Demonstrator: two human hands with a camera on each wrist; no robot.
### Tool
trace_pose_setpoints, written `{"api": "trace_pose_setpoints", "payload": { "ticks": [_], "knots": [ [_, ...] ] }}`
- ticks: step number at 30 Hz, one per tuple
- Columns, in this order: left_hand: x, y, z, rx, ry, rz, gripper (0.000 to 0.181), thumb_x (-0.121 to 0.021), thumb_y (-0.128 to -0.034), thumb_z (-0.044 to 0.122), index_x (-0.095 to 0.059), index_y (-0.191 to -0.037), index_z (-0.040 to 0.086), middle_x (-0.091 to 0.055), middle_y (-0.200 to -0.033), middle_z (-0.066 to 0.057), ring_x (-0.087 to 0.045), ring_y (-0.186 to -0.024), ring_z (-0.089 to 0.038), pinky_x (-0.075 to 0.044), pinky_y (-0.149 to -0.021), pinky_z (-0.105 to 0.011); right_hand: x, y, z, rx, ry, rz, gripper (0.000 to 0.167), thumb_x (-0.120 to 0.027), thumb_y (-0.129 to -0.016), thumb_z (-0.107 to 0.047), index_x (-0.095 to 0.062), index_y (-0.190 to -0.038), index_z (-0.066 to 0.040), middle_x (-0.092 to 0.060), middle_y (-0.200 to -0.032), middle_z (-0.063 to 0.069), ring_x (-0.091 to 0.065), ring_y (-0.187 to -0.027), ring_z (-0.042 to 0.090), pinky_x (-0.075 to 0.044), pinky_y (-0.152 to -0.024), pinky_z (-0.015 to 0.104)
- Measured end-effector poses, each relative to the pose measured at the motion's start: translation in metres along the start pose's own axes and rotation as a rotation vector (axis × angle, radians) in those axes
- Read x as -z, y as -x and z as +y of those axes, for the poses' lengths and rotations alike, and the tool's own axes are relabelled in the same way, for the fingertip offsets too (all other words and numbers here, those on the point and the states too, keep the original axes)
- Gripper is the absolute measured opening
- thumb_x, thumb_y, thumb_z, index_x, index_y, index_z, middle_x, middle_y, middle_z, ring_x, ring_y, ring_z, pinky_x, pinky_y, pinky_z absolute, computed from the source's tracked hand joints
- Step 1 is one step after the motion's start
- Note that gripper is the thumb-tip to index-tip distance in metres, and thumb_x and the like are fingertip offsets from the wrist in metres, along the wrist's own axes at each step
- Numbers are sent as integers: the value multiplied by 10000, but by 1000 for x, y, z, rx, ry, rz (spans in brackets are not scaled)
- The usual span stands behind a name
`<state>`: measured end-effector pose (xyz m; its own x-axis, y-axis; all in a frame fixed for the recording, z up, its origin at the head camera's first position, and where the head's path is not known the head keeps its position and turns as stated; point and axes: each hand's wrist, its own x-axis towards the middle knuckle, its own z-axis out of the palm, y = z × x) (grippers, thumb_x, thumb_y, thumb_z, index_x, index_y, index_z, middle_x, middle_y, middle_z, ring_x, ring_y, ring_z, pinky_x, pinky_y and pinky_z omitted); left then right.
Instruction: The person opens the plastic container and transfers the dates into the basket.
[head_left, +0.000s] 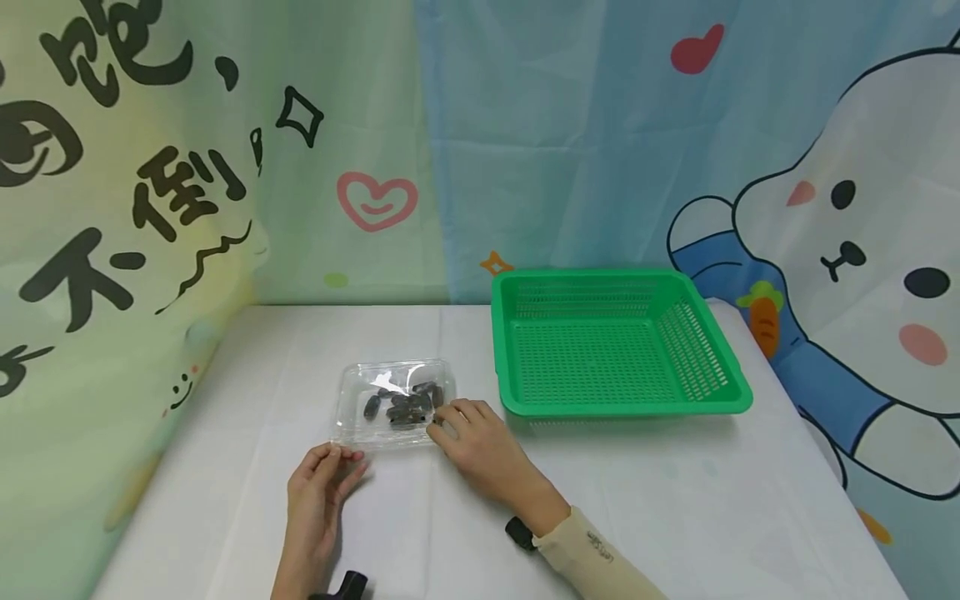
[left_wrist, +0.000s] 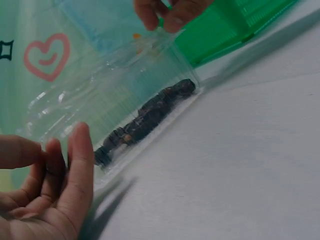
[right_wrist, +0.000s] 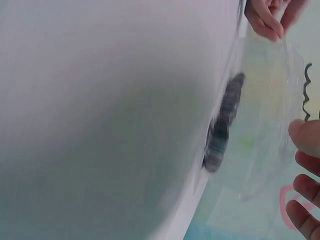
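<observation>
White and bare around my work, the desk (head_left: 675, 500) meets a printed curtain (head_left: 562, 150) at its far side. On it sits the box (head_left: 348, 408), clear plastic, its long axis running left to right before me. Dark pieces (head_left: 408, 410) lie inside, mostly toward the right end, so my right hand (head_left: 483, 450) is nearer to them than my left hand (head_left: 318, 492). The box lies between the two: ahead and rightward of the left, ahead and leftward of the right. At its near left corner the left's fingers pinch the rim, thumb against forefinger. At the near right corner the right's fingers are bent, with a gap showing behind the thumb; whether they grip the rim or merely touch it, I cannot tell. Farther right, apart from the box and nearer my right, stands the green basket (head_left: 622, 409).
</observation>
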<state>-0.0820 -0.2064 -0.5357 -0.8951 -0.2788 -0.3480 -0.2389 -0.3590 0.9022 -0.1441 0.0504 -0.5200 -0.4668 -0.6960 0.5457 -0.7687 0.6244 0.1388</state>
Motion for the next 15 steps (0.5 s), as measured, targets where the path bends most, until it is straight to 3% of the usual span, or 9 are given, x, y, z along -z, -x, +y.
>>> {"api": "trace_pose_setpoints", "payload": {
  "ticks": [8, 15],
  "knots": [
    [1, -2, 8, 40, 26, -5, 82, -531, -1095, 129, -587, -1076, 73, -655, -965, 27, -718, -918, -112, -673, -934, -312, 2, 4, 10, -5, -58, -21, 195, -648, -982, -57, -718, -1138, -152, -700, -1210, 28, -661, -1137, 206, -612, -969, 331],
    [-6, -4, 11, 46, 54, 56, 162, -527, -1084, 84, -571, -1237, 49, -611, -1089, 19, -693, -983, -97, -646, -988, -294, 0, 4, 14, 41, -74, -5, 205, -626, -973, -42, -706, -1132, -143, -705, -1260, 43, -655, -1212, 225, -594, -1058, 334]
  ]
}}
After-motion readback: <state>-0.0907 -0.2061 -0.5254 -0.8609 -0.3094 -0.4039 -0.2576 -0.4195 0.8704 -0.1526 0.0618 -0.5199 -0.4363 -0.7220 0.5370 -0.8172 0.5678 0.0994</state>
